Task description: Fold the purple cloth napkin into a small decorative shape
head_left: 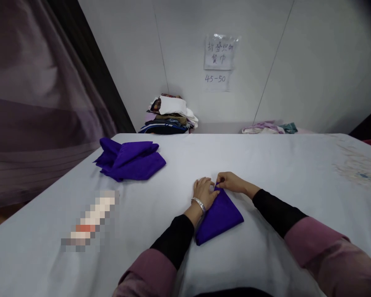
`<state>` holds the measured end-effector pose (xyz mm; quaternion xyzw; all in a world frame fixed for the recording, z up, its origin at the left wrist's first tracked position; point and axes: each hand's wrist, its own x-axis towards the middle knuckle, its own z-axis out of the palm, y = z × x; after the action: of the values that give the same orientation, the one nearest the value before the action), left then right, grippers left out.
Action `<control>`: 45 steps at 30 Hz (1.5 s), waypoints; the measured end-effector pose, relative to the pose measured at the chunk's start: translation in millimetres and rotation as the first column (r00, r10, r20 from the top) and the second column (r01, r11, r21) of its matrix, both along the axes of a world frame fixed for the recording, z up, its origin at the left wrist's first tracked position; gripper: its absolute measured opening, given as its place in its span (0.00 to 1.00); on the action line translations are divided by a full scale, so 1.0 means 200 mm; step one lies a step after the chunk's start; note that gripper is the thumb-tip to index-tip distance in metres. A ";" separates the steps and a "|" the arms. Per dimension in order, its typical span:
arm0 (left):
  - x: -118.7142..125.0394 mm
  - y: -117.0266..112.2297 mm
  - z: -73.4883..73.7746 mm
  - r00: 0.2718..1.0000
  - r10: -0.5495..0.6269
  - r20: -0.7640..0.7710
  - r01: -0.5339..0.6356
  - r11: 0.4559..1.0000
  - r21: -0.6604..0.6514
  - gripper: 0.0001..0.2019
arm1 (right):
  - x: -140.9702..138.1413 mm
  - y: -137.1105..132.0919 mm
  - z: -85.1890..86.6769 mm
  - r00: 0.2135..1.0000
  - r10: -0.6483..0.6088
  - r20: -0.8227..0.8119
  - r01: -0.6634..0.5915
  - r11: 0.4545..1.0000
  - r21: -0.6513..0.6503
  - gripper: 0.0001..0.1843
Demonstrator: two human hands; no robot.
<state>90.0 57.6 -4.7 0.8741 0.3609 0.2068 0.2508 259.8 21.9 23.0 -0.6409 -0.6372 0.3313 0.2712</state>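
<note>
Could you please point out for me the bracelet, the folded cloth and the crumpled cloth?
Bracelet [199,203]: head view, on the silver band.
Folded cloth [221,216]: head view, middle of its upper face.
Crumpled cloth [136,161]: head view, middle of the purple heap.

Purple cloth [221,216], folded into a triangle, on white tabletop [281,165]

Prob. workrm, given wall sign [219,54] & clothes pile [172,112].
</note>
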 end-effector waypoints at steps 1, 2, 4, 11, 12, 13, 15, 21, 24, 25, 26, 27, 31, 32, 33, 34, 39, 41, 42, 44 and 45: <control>0.00 0.00 0.00 1.000 -0.010 0.004 0.010 1.000 -0.007 0.12 | 0.00 -0.02 0.01 1.000 0.006 -0.024 -0.006 1.000 0.007 0.04; 0.00 -0.01 0.01 1.000 -0.025 0.009 0.025 1.000 -0.017 0.11 | 0.00 -0.04 0.02 0.999 0.014 -0.046 -0.013 1.000 0.014 0.05; 0.00 -0.02 0.03 0.998 -0.064 0.023 0.065 0.997 -0.044 0.08 | 0.00 -0.07 0.05 0.996 0.032 -0.082 -0.030 0.999 0.019 0.08; -0.05 -0.09 0.08 0.976 -0.182 0.119 0.205 0.952 -0.228 0.09 | -0.01 -0.12 0.25 0.995 0.070 -0.066 -0.068 0.997 0.038 0.10; -0.06 -0.09 0.09 0.971 -0.192 0.140 0.223 0.939 -0.263 0.10 | -0.01 -0.13 0.31 0.998 0.059 -0.039 -0.055 0.994 0.097 0.08; -0.08 -0.09 0.11 0.968 -0.197 0.158 0.236 0.925 -0.296 0.11 | -0.01 -0.14 0.37 0.999 0.042 -0.008 -0.040 0.983 0.181 0.07; -0.11 -0.08 0.15 0.972 -0.172 0.159 0.216 0.920 -0.328 0.11 | -0.02 -0.19 0.47 0.998 0.003 0.061 -0.026 0.924 0.381 0.06; -0.20 -0.02 0.32 0.993 -0.022 0.114 -0.010 0.962 0.274 0.10 | -0.01 -0.42 0.47 0.945 -0.061 0.320 -0.180 0.720 0.670 0.09; -0.27 -0.05 0.28 0.988 -0.150 -0.036 0.151 0.890 0.430 0.13 | -0.04 -0.56 0.31 0.878 0.073 0.473 -0.348 0.777 0.525 0.12; -0.29 -0.07 0.24 0.975 -0.198 -0.105 0.224 0.878 0.424 0.13 | -0.05 -0.60 0.25 0.850 0.146 0.506 -0.405 0.796 0.450 0.13; -0.32 -0.10 0.21 0.957 -0.240 -0.164 0.287 0.869 0.404 0.13 | -0.06 -0.63 0.19 0.822 0.216 0.526 -0.455 0.806 0.379 0.14; -0.35 -0.13 0.17 0.941 -0.272 -0.203 0.332 0.863 0.381 0.14 | -0.07 -0.67 0.15 0.802 0.269 0.533 -0.490 0.807 0.329 0.15; -0.51 -0.19 0.08 0.953 -0.246 -0.179 0.291 0.908 0.301 0.14 | -0.09 -0.73 0.00 0.841 0.266 0.472 -0.451 0.826 0.338 0.14; -0.56 -0.18 0.08 0.970 -0.194 -0.146 0.229 0.930 0.286 0.15 | -0.09 -0.73 -0.02 0.866 0.229 0.444 -0.408 0.837 0.364 0.14; -0.60 -0.17 0.08 0.986 -0.125 -0.111 0.151 0.950 0.272 0.15 | -0.09 -0.73 -0.04 0.888 0.193 0.417 -0.364 0.849 0.383 0.13; -0.65 -0.15 0.08 0.996 -0.046 -0.077 0.064 0.964 0.257 0.14 | -0.09 -0.74 -0.06 0.903 0.162 0.397 -0.327 0.859 0.394 0.13; -0.80 -0.10 0.09 0.983 0.183 0.002 -0.181 0.973 0.146 0.10 | -0.08 -0.74 -0.10 0.945 0.100 0.312 -0.207 0.921 0.330 0.12; -0.80 -0.12 0.09 0.987 0.162 0.014 -0.162 0.981 0.104 0.10 | -0.08 -0.75 -0.10 0.956 0.089 0.278 -0.167 0.948 0.271 0.12; -0.79 -0.12 0.09 0.990 0.139 0.017 -0.140 0.986 0.087 0.11 | -0.08 -0.75 -0.09 0.959 0.087 0.271 -0.160 0.953 0.259 0.12; -0.77 -0.14 0.08 0.995 0.095 0.021 -0.096 0.994 0.060 0.12 | -0.07 -0.75 -0.09 0.958 0.084 0.273 -0.159 0.950 0.267 0.13; -0.75 -0.14 0.09 0.996 0.082 0.018 -0.083 0.995 0.048 0.13 | -0.07 -0.74 -0.09 0.958 0.080 0.276 -0.158 0.948 0.275 0.13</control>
<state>-59.5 30.0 12.5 0.8627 0.3894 0.2327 0.2234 244.8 -127.1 4.1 -0.5915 -0.7472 0.1615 0.2563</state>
